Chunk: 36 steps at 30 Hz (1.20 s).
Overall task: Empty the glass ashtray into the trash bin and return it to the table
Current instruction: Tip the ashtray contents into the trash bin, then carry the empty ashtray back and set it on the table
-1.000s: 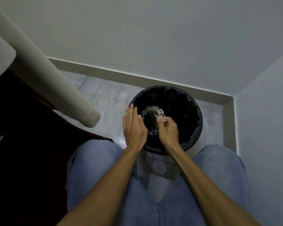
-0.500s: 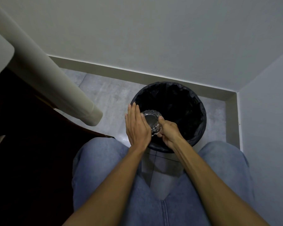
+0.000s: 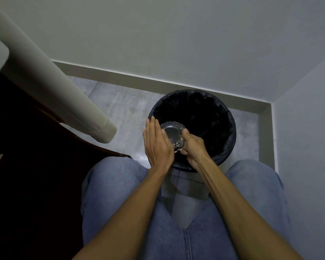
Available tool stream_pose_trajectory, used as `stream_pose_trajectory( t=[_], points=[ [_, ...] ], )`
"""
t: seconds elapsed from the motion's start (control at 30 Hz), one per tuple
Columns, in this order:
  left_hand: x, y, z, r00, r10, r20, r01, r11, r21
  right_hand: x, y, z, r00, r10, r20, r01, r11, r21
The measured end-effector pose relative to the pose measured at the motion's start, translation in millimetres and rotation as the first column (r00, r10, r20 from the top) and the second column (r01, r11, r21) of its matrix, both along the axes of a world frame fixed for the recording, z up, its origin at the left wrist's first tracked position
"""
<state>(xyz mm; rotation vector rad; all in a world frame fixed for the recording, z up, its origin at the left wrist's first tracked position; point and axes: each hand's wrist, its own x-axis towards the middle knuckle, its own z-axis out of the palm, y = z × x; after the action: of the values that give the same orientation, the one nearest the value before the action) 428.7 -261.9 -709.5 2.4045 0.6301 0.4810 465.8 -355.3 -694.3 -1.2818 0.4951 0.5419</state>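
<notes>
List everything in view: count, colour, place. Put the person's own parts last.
glass ashtray: one, clear, held over the near left edge of the bin
trash bin: one, black liner, on the floor in the corner
table leg: one, cream, slanting down at left
dark wooden furniture: one, dark brown, lower left
floor: grey tiles
walls: two, pale grey, with a beige skirting
jeans: blue, both knees at the bottom
left hand: flat against the ashtray's left side
right hand: fingers gripping its right rim
</notes>
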Motion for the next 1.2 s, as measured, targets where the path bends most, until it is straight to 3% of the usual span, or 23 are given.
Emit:
stream_pose_trajectory(
  t=[0.07, 0.2, 0.3, 0.43, 0.5, 0.57, 0.67, 0.77, 0.83, 0.9, 0.97, 1.03, 1.07, 1.13, 1.2],
  points=[
    [0, -1, 0, 1.000, -0.005, 0.000, 0.005, 1.000, 0.010, 2, 0, -1, 0.999, -0.048, -0.005, 0.048, 0.999, 0.009],
    [1, -2, 3, 0.999, -0.012, -0.038, 0.013, 1.000, 0.029, 3, -2, 0, 0.995, 0.074, 0.060, -0.070, 0.995, -0.065],
    [3, -3, 13, 0.997, -0.062, -0.055, 0.060, 0.998, -0.031, 5, -9, 12, 0.947, 0.207, 0.244, -0.109, 0.926, -0.361],
    [14, 2, 41, 0.983, -0.183, -0.012, 0.174, 0.949, -0.263, 3, -19, 39, 0.663, 0.609, 0.435, -0.126, 0.664, -0.737],
    [22, 5, 58, 0.977, -0.210, -0.040, 0.183, 0.918, -0.352, 3, -25, 44, 0.483, 0.757, 0.440, -0.073, 0.536, -0.841],
    [32, 8, 66, 0.975, -0.186, -0.122, 0.108, 0.874, -0.474, 1, -29, 45, 0.361, 0.840, 0.405, -0.001, 0.434, -0.901],
    [41, 14, 76, 0.968, -0.126, -0.215, -0.049, 0.751, -0.659, -5, -28, 58, 0.306, 0.862, 0.404, 0.101, 0.393, -0.914],
    [34, 15, 112, 0.960, -0.059, -0.274, -0.153, 0.709, -0.689, -16, -28, 93, 0.291, 0.854, 0.432, 0.110, 0.418, -0.902],
    [23, 11, 150, 0.962, -0.057, -0.267, -0.164, 0.661, -0.732, -22, -33, 129, 0.296, 0.847, 0.440, 0.051, 0.446, -0.893],
    [12, 6, 193, 0.967, -0.026, -0.253, -0.194, 0.568, -0.800, -24, -40, 177, 0.379, 0.802, 0.461, -0.082, 0.525, -0.847],
    [1, 2, 231, 0.967, 0.044, -0.252, -0.238, 0.518, -0.821, -24, -49, 232, 0.605, 0.649, 0.462, -0.170, 0.672, -0.721],
    [-12, -2, 275, 0.964, 0.099, -0.247, -0.263, 0.496, -0.827, -23, -54, 277, 0.825, 0.399, 0.400, -0.078, 0.782, -0.618],
    [-18, -5, 299, 0.963, 0.120, -0.243, -0.271, 0.464, -0.843, -23, -56, 298, 0.883, 0.301, 0.360, -0.030, 0.802, -0.596],
    [-29, -9, 351, 0.959, 0.164, -0.230, -0.278, 0.413, -0.867, -31, -54, 338, 0.914, 0.275, 0.298, -0.064, 0.824, -0.563],
    [-40, -12, 402, 0.958, 0.194, -0.213, -0.278, 0.430, -0.859, -45, -47, 379, 0.899, 0.346, 0.267, -0.145, 0.813, -0.564]
  ],
)
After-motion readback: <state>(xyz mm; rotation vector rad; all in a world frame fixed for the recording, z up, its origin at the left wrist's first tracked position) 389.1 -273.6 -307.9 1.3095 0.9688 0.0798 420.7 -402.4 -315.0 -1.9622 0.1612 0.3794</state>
